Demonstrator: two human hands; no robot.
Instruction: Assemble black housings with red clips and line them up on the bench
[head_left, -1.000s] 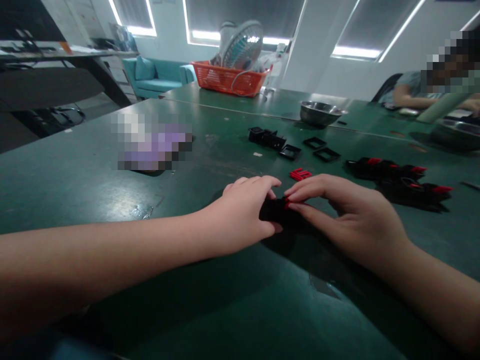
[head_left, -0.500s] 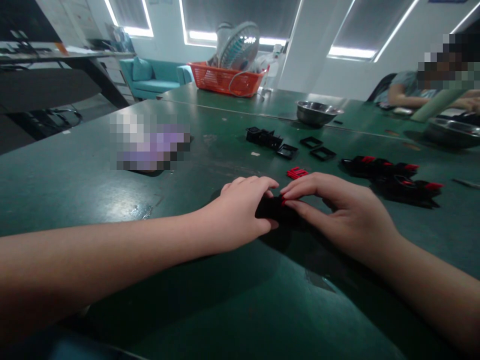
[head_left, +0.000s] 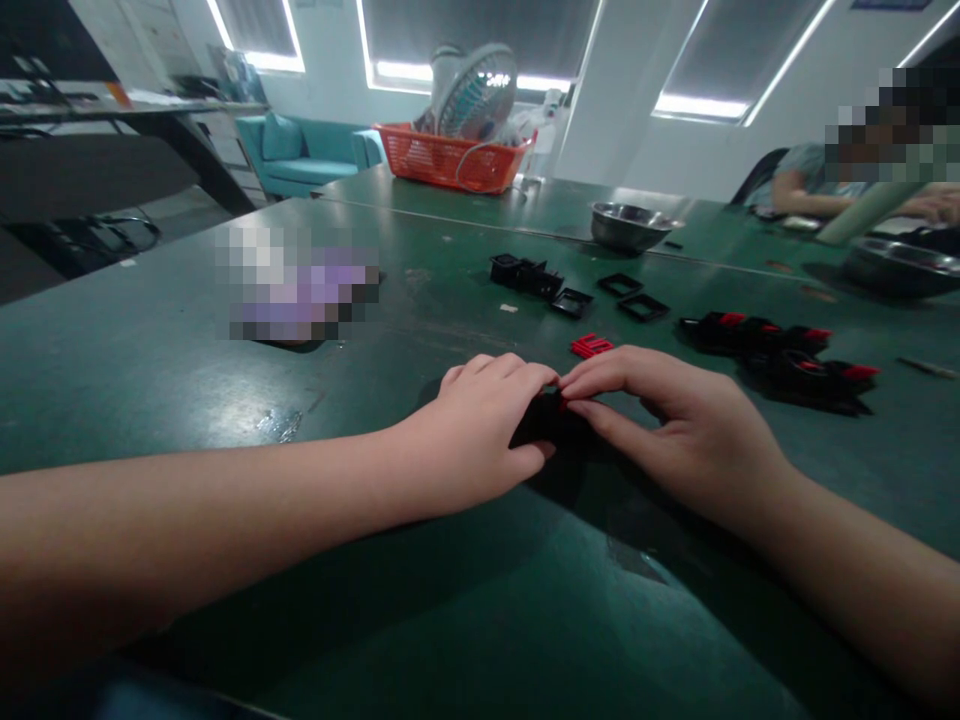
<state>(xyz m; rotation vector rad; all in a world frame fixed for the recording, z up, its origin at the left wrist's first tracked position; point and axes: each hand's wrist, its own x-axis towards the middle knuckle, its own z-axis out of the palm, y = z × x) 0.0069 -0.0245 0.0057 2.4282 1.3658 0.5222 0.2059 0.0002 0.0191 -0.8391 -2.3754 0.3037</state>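
Observation:
My left hand (head_left: 480,425) and my right hand (head_left: 675,425) meet at the middle of the green table (head_left: 187,370). Both are closed on a small black part (head_left: 541,425) with a bit of red showing at its top. The left thumb and fingers wrap its left end; the right thumb and forefinger pinch its right end. Most of the part is hidden under the fingers. A few loose red pieces (head_left: 591,347) lie just beyond my hands.
Black frames and housings (head_left: 559,284) lie farther back. Rows of black parts with red inserts (head_left: 780,355) sit at the right. A steel bowl (head_left: 630,226), an orange basket (head_left: 454,160) with a fan, and another person's arms (head_left: 832,200) are at the far side.
My hands have stayed pressed together on the black part; the view has drifted slightly, and less of the red shows between my fingers.

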